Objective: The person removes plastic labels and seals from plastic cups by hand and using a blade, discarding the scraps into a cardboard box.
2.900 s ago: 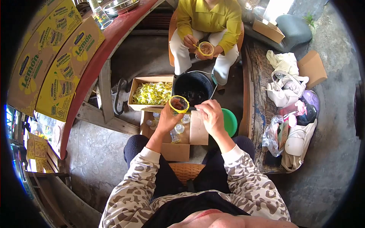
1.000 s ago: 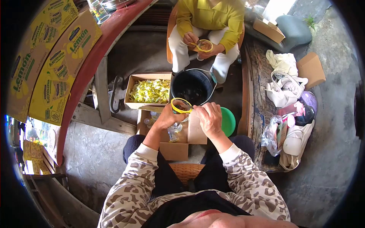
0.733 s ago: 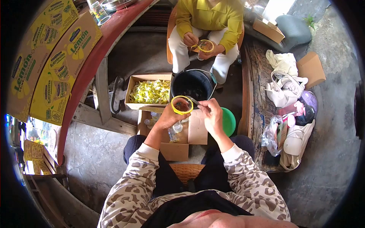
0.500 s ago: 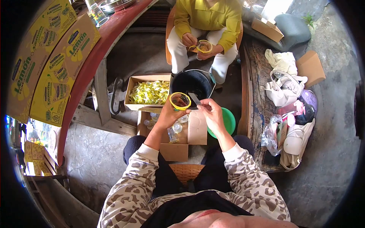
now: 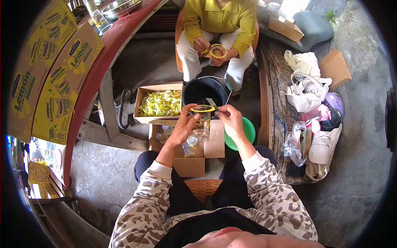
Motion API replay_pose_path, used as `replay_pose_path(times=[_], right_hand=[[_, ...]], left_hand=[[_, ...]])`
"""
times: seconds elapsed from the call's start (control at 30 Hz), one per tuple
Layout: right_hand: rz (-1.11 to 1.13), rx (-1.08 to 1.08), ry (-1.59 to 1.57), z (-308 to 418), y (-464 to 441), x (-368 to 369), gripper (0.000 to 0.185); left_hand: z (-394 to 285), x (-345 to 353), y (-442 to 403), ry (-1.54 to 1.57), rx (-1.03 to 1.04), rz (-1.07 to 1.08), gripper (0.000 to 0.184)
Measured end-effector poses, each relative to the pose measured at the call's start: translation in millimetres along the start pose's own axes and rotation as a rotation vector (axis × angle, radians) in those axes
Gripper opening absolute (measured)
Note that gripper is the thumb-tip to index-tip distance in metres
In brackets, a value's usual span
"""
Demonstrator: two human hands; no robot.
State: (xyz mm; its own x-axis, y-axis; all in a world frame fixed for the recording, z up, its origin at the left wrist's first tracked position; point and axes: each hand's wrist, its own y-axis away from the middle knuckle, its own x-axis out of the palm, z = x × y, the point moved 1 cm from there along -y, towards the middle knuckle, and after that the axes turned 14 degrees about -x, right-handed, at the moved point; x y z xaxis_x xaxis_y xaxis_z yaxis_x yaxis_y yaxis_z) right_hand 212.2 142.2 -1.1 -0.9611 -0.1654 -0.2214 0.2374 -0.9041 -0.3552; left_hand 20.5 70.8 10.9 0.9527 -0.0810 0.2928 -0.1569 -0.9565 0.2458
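Observation:
A clear printed plastic cup with a yellow rim hangs upright above the open cardboard box, and my left hand grips its left side near the top. My right hand pinches a flat grey blade whose tip points up and left; its fingers are close to the right side of the rim. Below the cup, several clear plastic cups lie in the cardboard box. Just beyond my hands is a black bucket.
Opposite sits a person in yellow, holding a yellow-rimmed cup. A box of yellow strips is left of the bucket, a green lid right. Lemon cartons stand left; bags lie on the right bench.
The cup in my left hand has tilted from showing its open top to standing upright with its side visible. The blade has come close against its rim. The whole view has shifted slightly.

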Motion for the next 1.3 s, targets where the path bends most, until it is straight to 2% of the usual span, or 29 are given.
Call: replay_pose_path(times=[0.07,0.1,0.17,0.2,0.23,0.3,0.33,0.5,0.7,0.77,0.8,0.83,0.9,0.93,0.97,1.07,1.3], right_hand=[[0.010,0.007,0.012,-2.5,0.7,0.8,0.012],[0.037,0.018,0.039,-2.5,1.4,1.6,0.012],[0.064,0.027,0.066,-2.5,1.8,3.3,0.013],[0.055,0.020,0.094,-1.0,1.9,3.8,0.013],[0.045,0.013,0.123,0.2,1.9,4.2,0.014],[0.027,-0.005,0.130,-1.1,3.2,4.9,0.012],[0.009,-0.025,0.138,-2.1,2.2,4.8,0.011],[-0.036,-0.055,0.173,1.4,1.7,4.9,0.010],[-0.093,-0.127,0.181,-3.0,-1.0,0.0,0.013],[-0.127,-0.127,0.175,-5.0,-3.4,-3.5,0.014],[-0.148,-0.120,0.145,-2.4,-4.2,-4.5,0.013],[-0.152,-0.122,0.151,-0.1,-5.1,-6.5,0.013],[-0.155,-0.137,0.181,3.2,-5.9,-12.1,0.013],[-0.156,-0.134,0.188,3.3,-5.6,-14.4,0.013],[-0.167,-0.136,0.178,3.1,-6.9,-16.4,0.013],[-0.186,-0.134,0.155,-2.5,-9.1,-20.0,0.013],[-0.193,-0.130,0.156,-1.1,-13.9,-20.3,0.013]], left_hand=[[6.9,-4.2,-3.7,-0.037,-0.042,-0.034,0.042],[8.4,-5.1,-5.5,-0.038,-0.041,-0.033,0.042],[6.7,-6.5,-6.5,-0.725,0.412,-0.263,0.028],[3.4,0.9,-3.1,-0.624,0.353,-0.304,0.019],[4.7,2.8,-2.5,-0.624,0.354,-0.305,0.019],[5.6,4.3,-1.2,-0.795,0.418,-0.406,0.017],[-0.2,7.1,1.1,-0.921,0.525,-0.480,0.016],[5.1,2.2,-3.9,-0.895,0.561,-0.529,0.017],[22.9,-21.1,-33.7,-0.849,0.366,-0.523,0.015],[27.6,-29.8,-56.5,-0.621,0.256,-0.501,0.016],[28.8,-38.6,-67.3,-0.691,0.165,-0.478,0.019],[32.5,-42.2,-77.5,-0.688,0.170,-0.471,0.019],[46.8,-47.6,-97.3,-0.002,-0.101,-0.362,0.020],[52.8,-51.9,-103.6,0.114,-0.138,-0.315,0.016],[58.1,-54.8,-111.7,0.118,-0.139,-0.310,0.016],[69.8,-59.2,-128.1,0.428,-0.172,-0.256,0.020],[73.6,-51.7,-144.9,0.624,-0.176,-0.222,0.016]])
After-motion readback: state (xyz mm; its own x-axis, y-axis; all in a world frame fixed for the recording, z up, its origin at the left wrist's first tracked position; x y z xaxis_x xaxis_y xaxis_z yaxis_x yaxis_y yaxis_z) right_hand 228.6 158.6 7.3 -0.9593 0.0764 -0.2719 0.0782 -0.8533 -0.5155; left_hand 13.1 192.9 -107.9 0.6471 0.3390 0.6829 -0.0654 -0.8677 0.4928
